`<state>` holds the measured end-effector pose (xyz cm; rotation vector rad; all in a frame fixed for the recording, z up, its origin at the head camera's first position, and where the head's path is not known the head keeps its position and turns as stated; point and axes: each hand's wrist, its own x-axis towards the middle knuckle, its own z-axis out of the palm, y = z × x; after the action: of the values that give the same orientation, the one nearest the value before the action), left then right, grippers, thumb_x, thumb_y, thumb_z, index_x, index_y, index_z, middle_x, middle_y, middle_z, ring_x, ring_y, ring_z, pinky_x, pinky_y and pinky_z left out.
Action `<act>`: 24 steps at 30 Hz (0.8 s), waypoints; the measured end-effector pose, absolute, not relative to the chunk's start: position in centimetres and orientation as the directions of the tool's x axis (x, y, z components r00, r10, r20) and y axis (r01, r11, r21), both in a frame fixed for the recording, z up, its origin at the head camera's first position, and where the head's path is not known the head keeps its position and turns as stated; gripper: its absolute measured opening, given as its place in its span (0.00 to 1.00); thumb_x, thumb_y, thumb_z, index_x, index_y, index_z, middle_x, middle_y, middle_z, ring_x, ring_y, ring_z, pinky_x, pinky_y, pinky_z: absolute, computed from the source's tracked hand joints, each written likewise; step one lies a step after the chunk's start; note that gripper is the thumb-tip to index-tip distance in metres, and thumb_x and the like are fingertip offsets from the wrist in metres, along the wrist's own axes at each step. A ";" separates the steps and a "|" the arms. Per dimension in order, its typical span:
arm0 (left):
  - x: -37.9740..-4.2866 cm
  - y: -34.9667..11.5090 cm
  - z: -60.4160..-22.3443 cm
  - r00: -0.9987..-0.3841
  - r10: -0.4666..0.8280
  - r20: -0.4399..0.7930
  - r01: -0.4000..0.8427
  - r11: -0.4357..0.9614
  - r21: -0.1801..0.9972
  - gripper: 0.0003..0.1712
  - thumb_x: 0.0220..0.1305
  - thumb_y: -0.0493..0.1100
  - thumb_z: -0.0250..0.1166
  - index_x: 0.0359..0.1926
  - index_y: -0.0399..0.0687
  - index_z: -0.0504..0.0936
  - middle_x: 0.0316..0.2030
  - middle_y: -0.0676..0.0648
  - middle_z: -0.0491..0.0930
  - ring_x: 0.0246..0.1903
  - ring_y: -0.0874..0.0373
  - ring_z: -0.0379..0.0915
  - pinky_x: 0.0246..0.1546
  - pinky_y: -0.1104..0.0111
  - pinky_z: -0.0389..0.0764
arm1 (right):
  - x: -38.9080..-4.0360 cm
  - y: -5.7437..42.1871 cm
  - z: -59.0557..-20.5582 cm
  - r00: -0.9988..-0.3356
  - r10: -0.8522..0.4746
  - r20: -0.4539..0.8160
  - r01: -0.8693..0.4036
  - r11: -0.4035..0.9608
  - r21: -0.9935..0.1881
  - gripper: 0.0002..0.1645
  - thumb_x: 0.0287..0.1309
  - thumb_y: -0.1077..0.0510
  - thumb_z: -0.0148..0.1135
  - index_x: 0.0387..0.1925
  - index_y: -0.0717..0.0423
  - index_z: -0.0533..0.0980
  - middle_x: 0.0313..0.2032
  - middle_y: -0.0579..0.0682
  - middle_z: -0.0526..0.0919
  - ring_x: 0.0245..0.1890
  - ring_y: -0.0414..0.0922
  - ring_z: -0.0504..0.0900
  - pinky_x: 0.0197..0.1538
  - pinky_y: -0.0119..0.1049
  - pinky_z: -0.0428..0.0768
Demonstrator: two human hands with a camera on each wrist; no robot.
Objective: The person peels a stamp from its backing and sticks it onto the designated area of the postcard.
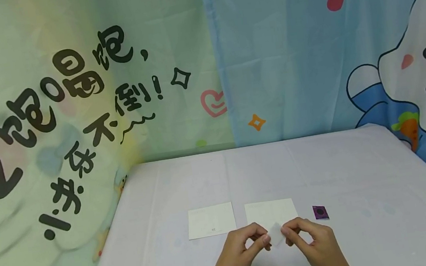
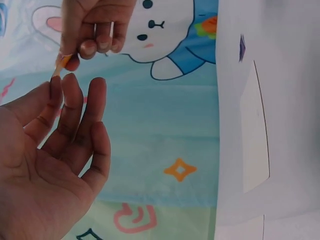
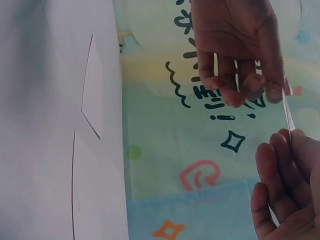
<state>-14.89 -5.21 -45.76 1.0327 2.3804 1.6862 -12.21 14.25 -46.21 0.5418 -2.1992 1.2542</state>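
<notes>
In the head view, a small whitish, see-through piece (image 1: 276, 234) is stretched between the two hands. My left hand (image 1: 241, 251) pinches its left corner between thumb and fingertips. The right corner is pinched likewise by my right hand (image 1: 314, 242). Seen nearly edge-on in the right wrist view, the piece (image 3: 288, 114) looks thin and flat. Behind it on the table lies a white card (image 1: 270, 209), partly overlapped by the piece and fingertips in the head view. Another white card (image 1: 210, 221), with a tiny mark near its lower edge, lies to the left.
A small purple square with a dark round centre (image 1: 321, 212) lies right of the cards. All of these are on a white-covered table (image 1: 171, 188). Printed curtains (image 1: 275, 53) hang behind the table's far edge and along its sides.
</notes>
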 end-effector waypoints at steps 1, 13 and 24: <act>-14.9 -5.2 -45.7 -0.773 0.543 0.326 0.489 0.185 0.852 0.09 0.67 0.46 0.54 0.34 0.49 0.78 0.25 0.55 0.80 0.30 0.70 0.74 0.29 0.76 0.72 | -12.2 14.2 -46.3 -0.771 -0.068 0.634 -0.583 0.476 -0.658 0.15 0.49 0.71 0.64 0.29 0.46 0.76 0.19 0.33 0.74 0.20 0.32 0.74 0.32 0.23 0.71; -13.6 -4.8 -42.0 -0.704 0.575 0.417 0.587 0.140 0.797 0.07 0.65 0.34 0.54 0.31 0.40 0.76 0.21 0.48 0.78 0.24 0.70 0.71 0.30 0.76 0.73 | -13.3 12.6 -47.1 -0.822 -0.087 0.563 -0.558 0.325 -0.764 0.15 0.52 0.74 0.59 0.30 0.49 0.76 0.20 0.39 0.76 0.20 0.35 0.72 0.25 0.30 0.70; -15.0 -4.7 -45.0 -0.713 0.580 0.394 0.567 0.145 0.811 0.07 0.68 0.40 0.53 0.33 0.47 0.77 0.25 0.53 0.80 0.27 0.70 0.73 0.31 0.76 0.74 | -12.5 11.1 -44.7 -0.840 -0.074 0.537 -0.534 0.283 -0.797 0.14 0.53 0.75 0.58 0.28 0.53 0.76 0.22 0.38 0.77 0.20 0.38 0.71 0.25 0.32 0.68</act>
<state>-14.97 -4.73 -45.00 1.1856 2.3680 1.6673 -12.53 11.06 -44.68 0.5475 -2.1611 1.5786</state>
